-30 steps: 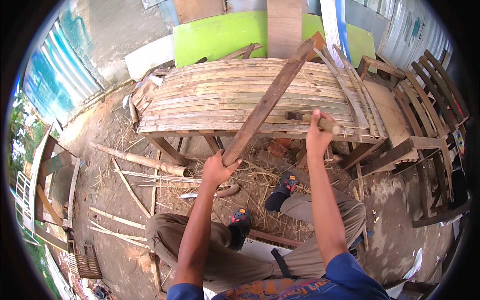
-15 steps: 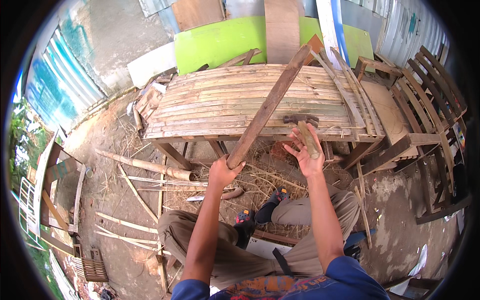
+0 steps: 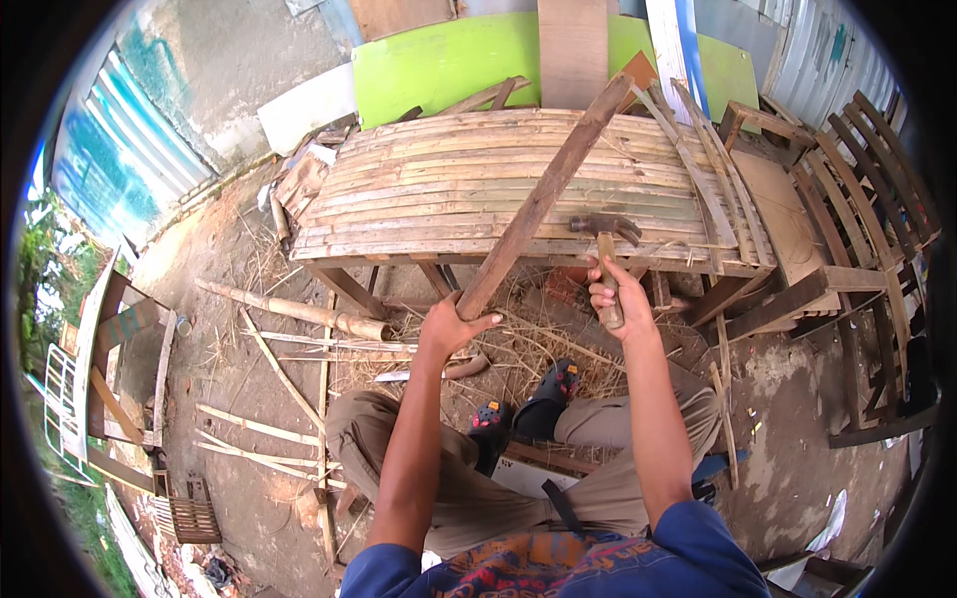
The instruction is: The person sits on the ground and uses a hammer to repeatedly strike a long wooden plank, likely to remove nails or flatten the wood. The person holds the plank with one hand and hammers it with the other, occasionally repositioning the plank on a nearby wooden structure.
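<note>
My left hand [image 3: 454, 324] grips the near end of a long brown wooden beam [image 3: 546, 189]. The beam slants up and away to the right, across a low bamboo-slat table [image 3: 399, 199]. In my right hand [image 3: 623, 299] is a claw hammer [image 3: 608, 249], held by its pale wooden handle with the dark metal head pointing away from me. The hammer's head appears over the table's front edge, to the right of the beam and apart from it. My fingers are curled around the handle.
Loose bamboo strips [image 3: 264, 448] and a thick bamboo pole [image 3: 294, 309] lie on the ground at left. A machete-like blade [image 3: 434, 371] rests near my feet. Split strips [image 3: 698, 169] lie on the table's right side. A wooden slatted bench [image 3: 847, 219] stands at right.
My right hand has closed around the hammer's handle, which it held loosely with spread fingers before. The hammer's head has turned slightly. The beam stays in my left hand.
</note>
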Demonstrator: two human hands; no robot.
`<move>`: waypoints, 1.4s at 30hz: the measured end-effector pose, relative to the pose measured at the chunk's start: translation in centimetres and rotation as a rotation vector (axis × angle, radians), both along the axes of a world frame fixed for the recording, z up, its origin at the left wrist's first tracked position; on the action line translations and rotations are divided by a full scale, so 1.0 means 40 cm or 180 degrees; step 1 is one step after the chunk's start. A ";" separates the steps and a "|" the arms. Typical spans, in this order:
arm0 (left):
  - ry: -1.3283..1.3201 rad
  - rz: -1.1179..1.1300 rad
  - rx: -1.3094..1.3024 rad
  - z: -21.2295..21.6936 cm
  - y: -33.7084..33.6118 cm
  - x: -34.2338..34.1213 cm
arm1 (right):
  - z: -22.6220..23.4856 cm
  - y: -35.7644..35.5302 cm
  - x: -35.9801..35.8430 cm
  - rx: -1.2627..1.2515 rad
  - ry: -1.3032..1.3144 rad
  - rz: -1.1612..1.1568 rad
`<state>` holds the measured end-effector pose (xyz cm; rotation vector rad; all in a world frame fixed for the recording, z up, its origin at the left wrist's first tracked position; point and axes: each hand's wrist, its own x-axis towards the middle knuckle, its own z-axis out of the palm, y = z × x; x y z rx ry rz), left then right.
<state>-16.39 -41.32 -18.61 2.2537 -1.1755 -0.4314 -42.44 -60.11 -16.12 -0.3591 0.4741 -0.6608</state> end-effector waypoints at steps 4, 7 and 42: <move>-0.0399 -0.0141 0.0265 0.024 -0.046 0.017 | 0.022 0.000 0.046 0.0003 -0.0015 -0.0146; -0.0500 -0.0037 -0.0044 0.057 -0.112 -0.043 | 0.027 0.047 0.074 -0.0170 0.0124 -0.0510; -0.0215 0.0413 -0.0092 0.089 -0.178 -0.090 | 0.105 0.051 0.041 -0.1028 0.0453 -0.0551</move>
